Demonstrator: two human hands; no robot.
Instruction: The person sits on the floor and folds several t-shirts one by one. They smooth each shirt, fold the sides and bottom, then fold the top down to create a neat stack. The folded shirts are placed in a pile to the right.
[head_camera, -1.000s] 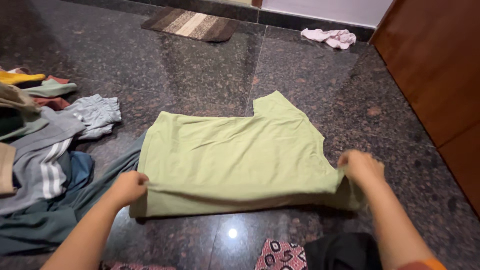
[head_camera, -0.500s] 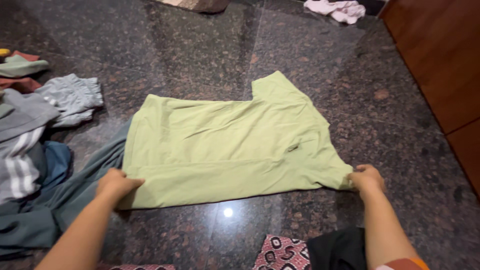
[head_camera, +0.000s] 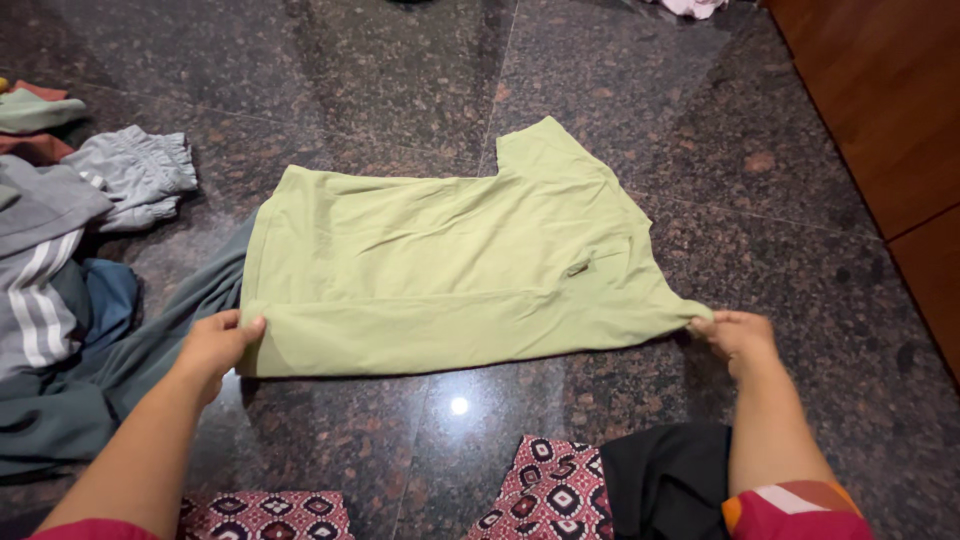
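Light-green T-shirt (head_camera: 450, 270), one, lying flat on the dark granite floor (head_camera: 400, 100), folded over along its near edge, one short sleeve pointing away from the person. Partly hidden: its left end overlaps a grey-green garment (head_camera: 110, 380) that runs out of frame at the lower left. A small tag or mark on the shirt's right part is too small to make out.

Left hand (head_camera: 215, 345), one: forearm reaching in from the lower left, fingers closed on the shirt's near left corner, thumb on top. Right hand (head_camera: 740, 335), one: forearm reaching in from the lower right, fingers pinched on the shirt's near right corner, pulling it to a point.

Left of the shirt: heap of clothes (head_camera: 70, 230), count unclear, including a grey piece with white stripes and a blue piece; cut off by the frame. Nearer than the shirt: patterned maroon fabric (head_camera: 550, 490), and one black fabric patch (head_camera: 665, 480). Right of the shirt: wooden panel (head_camera: 890, 110), cropped.
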